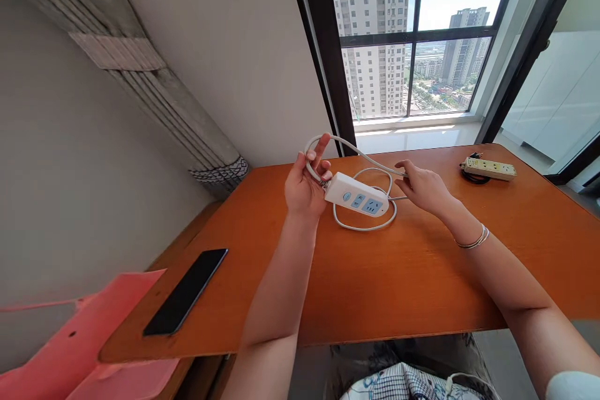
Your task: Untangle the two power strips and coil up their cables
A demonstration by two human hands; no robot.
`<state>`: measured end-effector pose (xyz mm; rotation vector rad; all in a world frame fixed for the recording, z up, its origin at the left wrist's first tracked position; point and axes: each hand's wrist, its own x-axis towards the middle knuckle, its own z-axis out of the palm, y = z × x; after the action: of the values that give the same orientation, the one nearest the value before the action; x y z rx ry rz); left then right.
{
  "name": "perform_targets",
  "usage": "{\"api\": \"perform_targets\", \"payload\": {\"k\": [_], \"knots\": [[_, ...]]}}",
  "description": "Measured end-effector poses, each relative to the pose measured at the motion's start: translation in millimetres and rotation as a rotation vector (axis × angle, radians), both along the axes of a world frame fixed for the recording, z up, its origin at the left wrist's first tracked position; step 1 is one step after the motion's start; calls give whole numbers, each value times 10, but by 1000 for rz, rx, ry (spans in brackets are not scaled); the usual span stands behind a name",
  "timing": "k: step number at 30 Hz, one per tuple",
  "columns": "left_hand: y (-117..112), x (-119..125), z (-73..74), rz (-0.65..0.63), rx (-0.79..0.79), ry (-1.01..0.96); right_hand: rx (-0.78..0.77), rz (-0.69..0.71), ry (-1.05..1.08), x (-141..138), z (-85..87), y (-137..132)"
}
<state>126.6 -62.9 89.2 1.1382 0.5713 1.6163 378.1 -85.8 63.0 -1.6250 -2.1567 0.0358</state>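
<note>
Left hand [305, 186]: fingers loosely grasped bend of white cord [364, 229], at left end of white power strip [347, 190]. Right hand [424, 189]: fingers pinched cord farther right. White power strip was above middle of surface [394, 281]; markings on blue socket panels too small to read. Beige power strip [490, 168] lay far right, its lettering indistinct; black flat device [187, 294], near left.
</note>
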Motion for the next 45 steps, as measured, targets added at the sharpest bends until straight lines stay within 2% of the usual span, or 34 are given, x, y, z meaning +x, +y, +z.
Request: {"api": "perform_targets", "payload": {"k": [2, 6, 9, 13, 16, 19, 24, 27, 31, 35, 38, 41, 43, 45], "knots": [[-9, -12, 12, 22, 14, -24, 46, 21, 55, 59, 15, -8], [-61, 22, 13, 14, 75, 64, 303, 53, 108, 115, 19, -41], [-117, 76, 3, -19, 108, 196, 476, 118, 57, 80, 23, -94], [-211, 175, -9, -78, 135, 313, 621, 251, -71, -39, 47, -202], [-284, 253, -32, -103, 178, 403, 683, 341, -110, -131, 64, -301], [-347, 324, -72, -126, 224, 482, 681, 380, -115, -182, 72, -392], [-419, 433, -151, -181, 257, 648, 734, 358, -101, -177, 93, -483], [-445, 481, -204, -241, 230, 696, 790, 297, -28, -149, 119, -492], [-491, 487, -203, -360, 217, 719, 757, 190, 60, -97, 161, -469], [-547, 448, -101, -254, 301, 998, 654, 209, 63, -22, 208, -461], [-534, 399, -51, -194, 289, 1054, 534, 259, 119, 48, 266, -473], [-470, 357, -50, -215, 191, 852, 466, 266, 289, 120, 334, -478], [-433, 351, -58, -304, 109, 656, 387, 299, 436, 154, 366, -465], [-419, 367, -64, -430, 31, 505, 227, 403, 581, 168, 372, -436]]}}
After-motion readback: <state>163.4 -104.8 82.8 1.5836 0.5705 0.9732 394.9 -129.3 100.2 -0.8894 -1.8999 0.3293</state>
